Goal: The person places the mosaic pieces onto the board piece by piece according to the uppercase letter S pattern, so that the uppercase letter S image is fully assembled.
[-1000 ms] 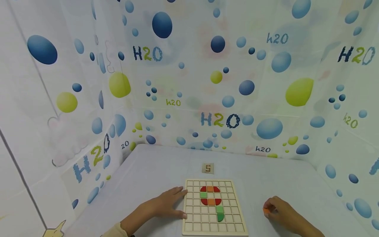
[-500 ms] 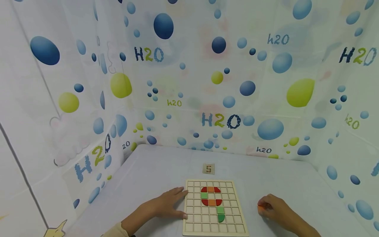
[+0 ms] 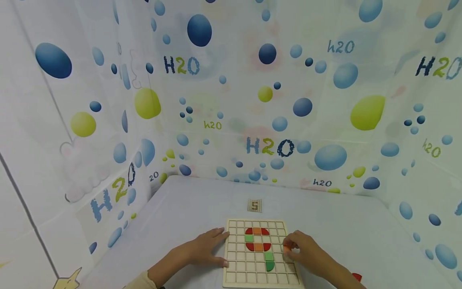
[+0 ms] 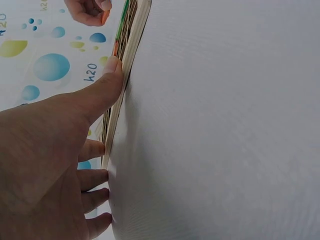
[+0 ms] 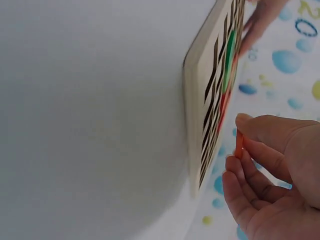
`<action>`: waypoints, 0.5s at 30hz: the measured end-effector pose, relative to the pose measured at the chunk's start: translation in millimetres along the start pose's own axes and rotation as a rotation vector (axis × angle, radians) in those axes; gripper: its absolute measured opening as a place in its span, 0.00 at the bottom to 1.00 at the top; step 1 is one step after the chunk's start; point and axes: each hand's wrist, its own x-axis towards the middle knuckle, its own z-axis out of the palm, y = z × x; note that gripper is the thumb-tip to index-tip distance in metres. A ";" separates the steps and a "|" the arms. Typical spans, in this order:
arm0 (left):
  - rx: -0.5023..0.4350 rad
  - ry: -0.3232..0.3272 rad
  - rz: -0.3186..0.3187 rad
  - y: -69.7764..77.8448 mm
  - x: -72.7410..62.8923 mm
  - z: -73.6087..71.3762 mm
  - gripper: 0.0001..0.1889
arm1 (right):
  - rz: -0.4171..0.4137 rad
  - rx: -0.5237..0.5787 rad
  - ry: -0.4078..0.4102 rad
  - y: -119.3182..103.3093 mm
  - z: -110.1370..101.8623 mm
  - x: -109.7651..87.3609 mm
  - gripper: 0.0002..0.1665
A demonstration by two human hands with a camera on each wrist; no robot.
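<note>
A wooden grid board (image 3: 240, 277) lies on the white-covered table. Set in its cells are rounded red pieces (image 3: 250, 247), orange squares (image 3: 258, 247), light green squares (image 3: 268, 256) and a rounded dark green piece (image 3: 269, 265). Along the board's left edge rests my left hand (image 3: 205, 249), fingers spread and thumb (image 4: 111, 75) touching the rim. My right hand (image 3: 304, 251) pinches an orange tile (image 5: 239, 145) between thumb and fingers, over the board's right edge in the head view. The tile is mostly covered by the fingers there.
Behind the board lies a small gridded card (image 3: 254, 205) with a brown S-like figure. A red piece (image 3: 357, 277) shows on the table beside my right forearm. A curtain (image 3: 231, 100) printed with bubbles and H2O lettering hangs around the table's back and sides.
My right hand has moved left with the orange tile, from the table on the right to the board's right edge. The red piece by the forearm has come into sight. My left hand stays put.
</note>
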 end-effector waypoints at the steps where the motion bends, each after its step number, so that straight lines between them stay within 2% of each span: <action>1: 0.000 -0.002 0.001 -0.3 0.4 0.3 0.51 | -0.018 0.008 -0.020 -4.7 4.4 2.2 0.09; 6: 0.014 -0.013 -0.006 -1.6 2.7 1.7 0.52 | -0.111 0.052 -0.102 -23.5 26.1 12.5 0.07; 10: 0.015 -0.014 -0.018 -1.8 2.8 2.3 0.52 | -0.197 0.063 -0.134 -32.8 38.3 16.1 0.06; 15: 0.005 -0.008 -0.025 -0.8 1.4 0.5 0.52 | -0.239 0.006 -0.175 -38.5 46.7 18.0 0.08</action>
